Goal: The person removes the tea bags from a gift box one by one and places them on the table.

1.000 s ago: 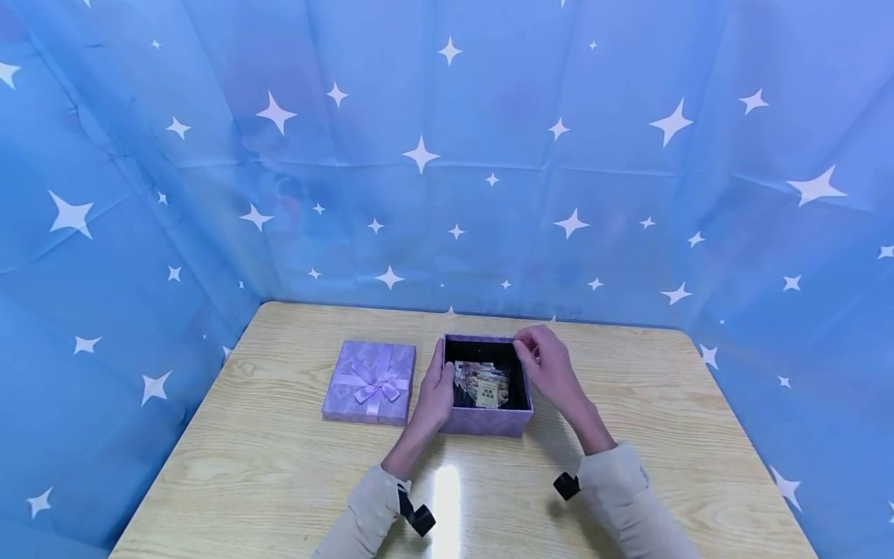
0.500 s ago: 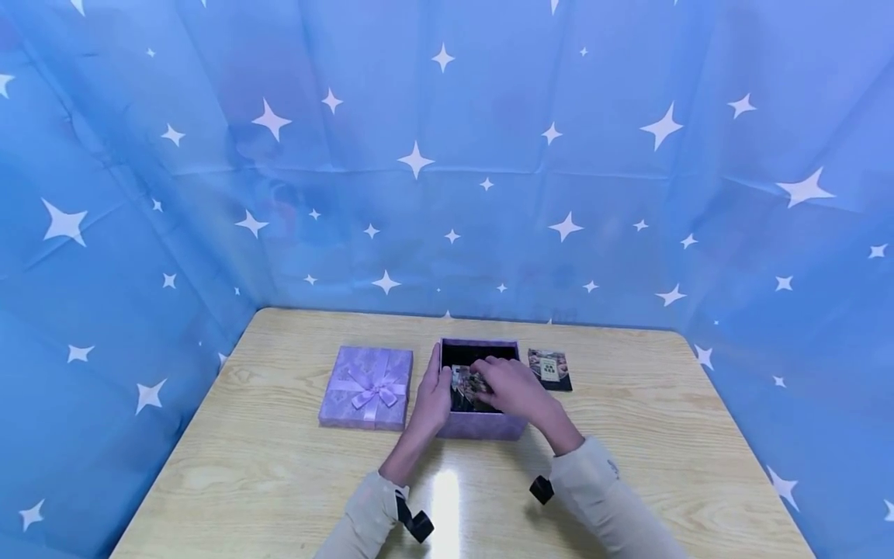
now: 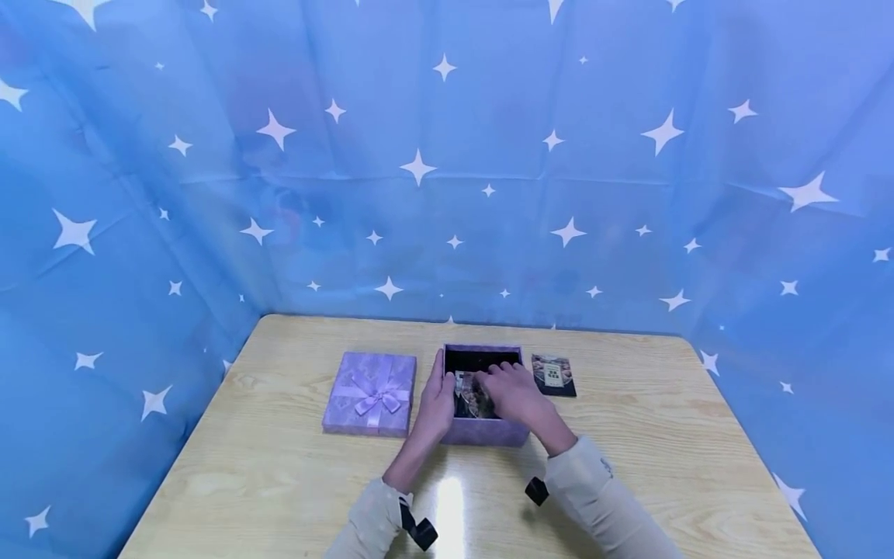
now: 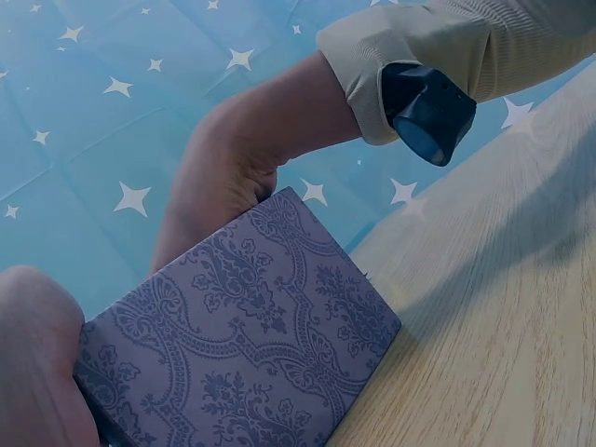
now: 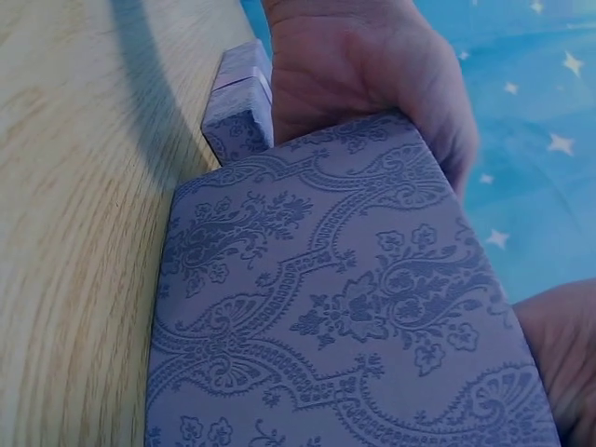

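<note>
A purple patterned gift box [image 3: 485,433] stands without its lid, its dark inside facing up. Along its left wall my left hand [image 3: 436,400] holds it, thumb at the rim and fingers down the outside; the right wrist view shows this hand [image 5: 363,74] at the box corner. My right hand [image 3: 517,392] reaches over the right wall into the box, its bent fingers at dark printed flat packets [image 3: 469,392]. I cannot tell whether those fingertips pinch a packet. Another dark printed packet [image 3: 554,375] with a pale label lies on the table, right of the box.
The matching purple lid [image 3: 370,392] with a ribbon bow lies left of the box. Both rest on a light wooden table [image 3: 265,466]. A blue curtain [image 3: 447,194] with white stars hangs behind and at both sides. Black cameras sit at both cuffs.
A packet has come to lie on the table right of the box. My right hand has moved from the right rim into the box. My left hand stays on the left wall.
</note>
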The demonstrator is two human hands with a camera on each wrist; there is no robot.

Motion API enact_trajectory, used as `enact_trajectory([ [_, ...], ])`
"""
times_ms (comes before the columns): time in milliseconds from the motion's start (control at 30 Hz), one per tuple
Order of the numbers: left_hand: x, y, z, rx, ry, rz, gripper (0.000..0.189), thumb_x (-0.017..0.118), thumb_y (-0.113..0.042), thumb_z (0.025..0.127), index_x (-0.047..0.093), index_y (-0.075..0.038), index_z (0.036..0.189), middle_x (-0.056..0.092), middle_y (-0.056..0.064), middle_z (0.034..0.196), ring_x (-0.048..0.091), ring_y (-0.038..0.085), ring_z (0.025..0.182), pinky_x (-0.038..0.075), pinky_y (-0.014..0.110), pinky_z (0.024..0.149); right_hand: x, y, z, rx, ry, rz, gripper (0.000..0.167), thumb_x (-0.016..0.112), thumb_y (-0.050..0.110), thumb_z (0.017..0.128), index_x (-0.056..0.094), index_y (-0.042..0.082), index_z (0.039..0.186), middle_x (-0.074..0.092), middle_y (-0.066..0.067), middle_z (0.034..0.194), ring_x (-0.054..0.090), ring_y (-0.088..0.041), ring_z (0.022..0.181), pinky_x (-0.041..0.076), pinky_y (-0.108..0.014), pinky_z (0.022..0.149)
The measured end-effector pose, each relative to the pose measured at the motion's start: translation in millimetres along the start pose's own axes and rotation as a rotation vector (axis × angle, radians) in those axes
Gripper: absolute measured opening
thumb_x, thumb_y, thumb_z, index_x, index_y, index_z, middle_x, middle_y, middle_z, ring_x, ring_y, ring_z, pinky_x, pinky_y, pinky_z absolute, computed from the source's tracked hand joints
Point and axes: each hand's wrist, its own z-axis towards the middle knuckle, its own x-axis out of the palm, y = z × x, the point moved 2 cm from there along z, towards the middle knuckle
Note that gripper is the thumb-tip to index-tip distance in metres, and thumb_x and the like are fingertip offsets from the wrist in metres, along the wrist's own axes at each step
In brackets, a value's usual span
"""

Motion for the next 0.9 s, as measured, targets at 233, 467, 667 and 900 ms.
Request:
enact_trajectory([
  [233,0.2,1.3,-2.2,0.006,0.0,-0.004,0.058,0.031,-0.017,0.115,0.008,-0.011,0.169,0.011,0.012,0.174,0.013,0.032,0.159,0.015,0.053,0.128,4.7,1.6,2.7,0.016,0.007,-0.049,0.055,0.073,0.004,0.096,0.06,0.018,0.147,0.064,-0.014,0.138,0.058,-0.037,0.126,0.045,-0.054,0.109],
  [467,0.3,-0.5,-1.7,0.014,0.006,-0.002,0.058,0.03,-0.016,0.115,0.007,-0.011,0.169,0.01,0.014,0.174,0.014,0.031,0.158,0.017,0.053,0.127,7.4,0.0,3.6,0.017,-0.033,-0.068,0.041,0.073,0.002,0.095,0.067,0.013,0.134,0.068,-0.011,0.121,0.064,-0.033,0.109,0.051,-0.051,0.096],
  [667,0.1,1.7,0.2,0.016,0.003,0.001,0.058,0.031,-0.018,0.116,0.008,-0.013,0.169,0.012,0.011,0.174,0.013,0.031,0.159,0.015,0.053,0.127,6.2,-0.3,5.2,0.014,-0.06,-0.071,0.045,0.075,0.003,0.094,0.065,0.014,0.136,0.069,-0.011,0.123,0.066,-0.033,0.107,0.052,-0.051,0.095],
  [900,-0.1,0.6,0.5,0.018,0.005,-0.001,0.059,0.032,-0.022,0.116,0.009,-0.013,0.169,0.012,0.011,0.174,0.02,0.033,0.157,0.017,0.053,0.127,4.8,-1.1,5.1,0.019,-0.081,-0.023,0.049,0.074,0.0,0.093,0.065,0.018,0.137,0.066,-0.014,0.125,0.064,-0.034,0.113,0.052,-0.053,0.099],
])
